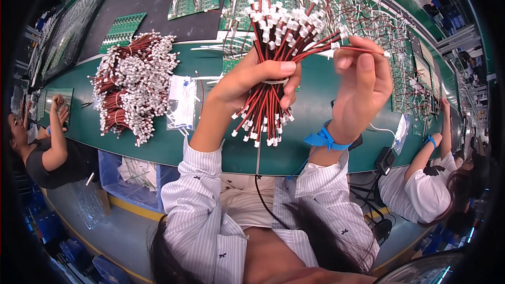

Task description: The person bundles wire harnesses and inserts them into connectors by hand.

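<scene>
Left hand [263, 76]: wraps fingers closely around the banded middle of the wire bundle [279, 34], probably to keep strands together while both connector ends fan free.
Right hand [365, 84]: reaches a splayed red wire [363, 49]; pinched or merely touched by the fingers, cannot tell.
Wire bundle: held above the bench [231, 160]; one in hand, strands uncountable.
Wire pile [131, 84]: lies leftward, apparently for easy reach; one heap, overlapping bundles uncountable.
Wrist strap [323, 139]: one, blue.
</scene>
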The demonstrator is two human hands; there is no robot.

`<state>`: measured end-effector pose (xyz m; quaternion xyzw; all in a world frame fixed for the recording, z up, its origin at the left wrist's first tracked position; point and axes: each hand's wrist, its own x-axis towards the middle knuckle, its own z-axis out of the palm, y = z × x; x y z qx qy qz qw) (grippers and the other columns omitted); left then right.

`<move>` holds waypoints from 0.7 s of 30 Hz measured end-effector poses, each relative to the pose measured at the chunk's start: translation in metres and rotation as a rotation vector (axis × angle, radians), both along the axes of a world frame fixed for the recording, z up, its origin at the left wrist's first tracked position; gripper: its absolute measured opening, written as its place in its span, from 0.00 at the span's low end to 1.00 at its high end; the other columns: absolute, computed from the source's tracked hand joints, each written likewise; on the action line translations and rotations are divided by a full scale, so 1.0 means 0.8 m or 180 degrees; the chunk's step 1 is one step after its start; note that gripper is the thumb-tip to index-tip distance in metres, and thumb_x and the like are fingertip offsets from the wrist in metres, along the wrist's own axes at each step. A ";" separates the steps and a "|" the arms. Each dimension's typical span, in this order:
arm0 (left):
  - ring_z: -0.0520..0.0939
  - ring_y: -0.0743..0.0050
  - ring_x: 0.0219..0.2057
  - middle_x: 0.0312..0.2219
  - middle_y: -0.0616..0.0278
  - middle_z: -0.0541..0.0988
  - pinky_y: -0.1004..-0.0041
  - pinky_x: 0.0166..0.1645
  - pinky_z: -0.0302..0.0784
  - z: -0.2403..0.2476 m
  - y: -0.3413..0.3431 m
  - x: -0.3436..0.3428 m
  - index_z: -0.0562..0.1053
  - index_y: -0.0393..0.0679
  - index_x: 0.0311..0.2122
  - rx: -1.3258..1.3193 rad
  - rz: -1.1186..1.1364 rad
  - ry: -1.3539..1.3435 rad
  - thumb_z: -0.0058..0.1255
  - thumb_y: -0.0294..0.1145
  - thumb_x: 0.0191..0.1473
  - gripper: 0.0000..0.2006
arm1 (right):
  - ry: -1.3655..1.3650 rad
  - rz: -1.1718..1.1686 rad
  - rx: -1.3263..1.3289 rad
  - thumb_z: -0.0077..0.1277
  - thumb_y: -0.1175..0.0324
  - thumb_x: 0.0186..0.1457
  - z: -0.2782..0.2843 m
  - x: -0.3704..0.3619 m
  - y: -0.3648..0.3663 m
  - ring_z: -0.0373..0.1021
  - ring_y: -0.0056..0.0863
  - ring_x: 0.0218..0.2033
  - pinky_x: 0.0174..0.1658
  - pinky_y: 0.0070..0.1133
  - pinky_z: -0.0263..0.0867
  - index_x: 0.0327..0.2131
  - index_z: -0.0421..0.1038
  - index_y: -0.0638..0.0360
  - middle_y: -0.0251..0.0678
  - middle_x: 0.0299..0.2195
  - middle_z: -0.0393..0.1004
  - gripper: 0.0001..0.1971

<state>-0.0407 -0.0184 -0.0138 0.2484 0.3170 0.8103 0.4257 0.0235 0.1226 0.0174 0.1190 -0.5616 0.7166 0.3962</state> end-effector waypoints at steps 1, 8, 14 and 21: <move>0.74 0.75 0.16 0.16 0.62 0.68 0.76 0.20 0.72 0.000 0.000 0.000 0.63 0.38 0.33 -0.0067 -0.0019 -0.0004 0.49 0.34 0.46 0.13 | 0.0037 0.0054 -0.0010 0.47 0.72 0.51 -0.001 0.000 0.000 0.65 0.18 0.23 0.26 0.13 0.58 0.31 0.68 0.69 0.38 0.26 0.70 0.08; 0.75 0.76 0.18 0.19 0.62 0.71 0.76 0.22 0.73 0.002 0.007 0.002 0.64 0.37 0.32 -0.0238 0.0221 0.0205 0.50 0.36 0.48 0.13 | -0.0052 -0.0332 0.0115 0.49 0.76 0.48 0.001 -0.003 -0.007 0.66 0.19 0.24 0.27 0.14 0.60 0.36 0.64 0.68 0.38 0.28 0.70 0.11; 0.75 0.76 0.25 0.24 0.63 0.72 0.77 0.31 0.72 0.003 0.001 -0.002 0.65 0.37 0.34 -0.0413 0.1064 0.0463 0.53 0.38 0.46 0.16 | -0.0273 -0.0950 0.1832 0.56 0.77 0.39 0.000 0.001 -0.023 0.63 0.17 0.19 0.21 0.15 0.58 0.28 0.66 0.62 0.31 0.20 0.68 0.11; 0.73 0.76 0.37 0.36 0.61 0.71 0.75 0.42 0.68 0.002 0.004 0.001 0.61 0.36 0.45 -0.0750 0.1178 0.1361 0.53 0.25 0.41 0.23 | -0.0677 -0.1264 0.2739 0.56 0.69 0.40 -0.005 -0.006 -0.014 0.63 0.24 0.16 0.19 0.19 0.57 0.20 0.64 0.61 0.32 0.16 0.65 0.10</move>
